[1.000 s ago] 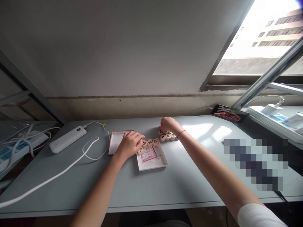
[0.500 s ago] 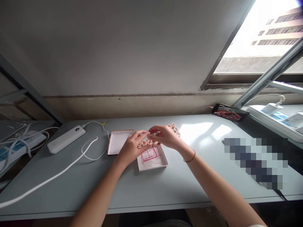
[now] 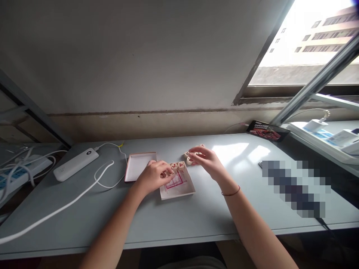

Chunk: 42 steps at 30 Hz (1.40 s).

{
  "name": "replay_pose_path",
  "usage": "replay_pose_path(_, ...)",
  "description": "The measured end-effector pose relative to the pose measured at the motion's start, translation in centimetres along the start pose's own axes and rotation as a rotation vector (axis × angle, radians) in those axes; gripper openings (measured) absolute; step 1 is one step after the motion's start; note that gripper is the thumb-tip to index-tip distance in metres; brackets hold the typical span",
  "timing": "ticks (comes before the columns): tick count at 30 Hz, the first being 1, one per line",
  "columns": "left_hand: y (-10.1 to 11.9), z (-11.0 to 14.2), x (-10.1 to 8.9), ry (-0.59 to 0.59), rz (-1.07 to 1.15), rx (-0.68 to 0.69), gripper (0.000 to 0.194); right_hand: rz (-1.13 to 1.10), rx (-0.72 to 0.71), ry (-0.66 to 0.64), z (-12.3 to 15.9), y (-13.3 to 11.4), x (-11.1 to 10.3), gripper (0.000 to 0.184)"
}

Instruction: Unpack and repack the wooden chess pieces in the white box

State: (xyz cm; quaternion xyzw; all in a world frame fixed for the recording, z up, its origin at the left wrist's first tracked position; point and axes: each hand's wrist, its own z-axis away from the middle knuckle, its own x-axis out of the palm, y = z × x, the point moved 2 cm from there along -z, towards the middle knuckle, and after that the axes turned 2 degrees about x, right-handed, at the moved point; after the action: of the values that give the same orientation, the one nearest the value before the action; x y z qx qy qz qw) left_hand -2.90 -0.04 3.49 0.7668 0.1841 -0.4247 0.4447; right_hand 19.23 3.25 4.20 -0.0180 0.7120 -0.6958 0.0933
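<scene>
A shallow white box (image 3: 179, 192) with pink lines drawn on its floor has several round Chinese chess pieces (image 3: 174, 166) with red characters along its far edge. My left hand (image 3: 153, 175) lies over the box's left side, fingers closed around a piece at the fingertips. Beyond the box's far right corner, more Chinese chess pieces (image 3: 187, 154) are grouped on the desk. There my right hand (image 3: 206, 160) has its thumb and fingers curled on a piece, partly hiding the group. The box lid (image 3: 136, 163) lies open side up, left of the box.
A white power bank (image 3: 75, 164) with a cable (image 3: 70, 205) lies on the desk's left. Power strips stand at both sides. A phone (image 3: 267, 130) leans at the back right. A blurred-out object (image 3: 294, 188) lies at the right.
My right hand has moved from the box to the pieces beyond it. My left hand stays over the box's left side, and more of the row in the box shows.
</scene>
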Motion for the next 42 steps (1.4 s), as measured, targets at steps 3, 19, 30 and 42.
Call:
replay_pose_path(3, 0.0, 0.0, 0.1, -0.050, -0.167, 0.037, 0.009, 0.041, -0.029, -0.063, 0.1, 0.1, 0.0, 0.038)
replay_pose_path(19, -1.0, 0.5, -0.6, -0.140, -0.229, -0.058, 0.051, 0.932, -0.619, -0.296, 2.3, 1.8, 6.1, 0.007)
replay_pose_path(30, -1.0, 0.4, 0.0, -0.198, -0.240, -0.136, 0.054, 0.881, -0.526, -0.177, 1.3, 1.7, 5.0, 0.010)
replay_pose_path(42, -1.3, 0.1, 1.8, -0.085, -0.285, -0.127, 0.078, 1.298, 0.122, -0.069, -9.6, 1.6, -3.2, 0.024)
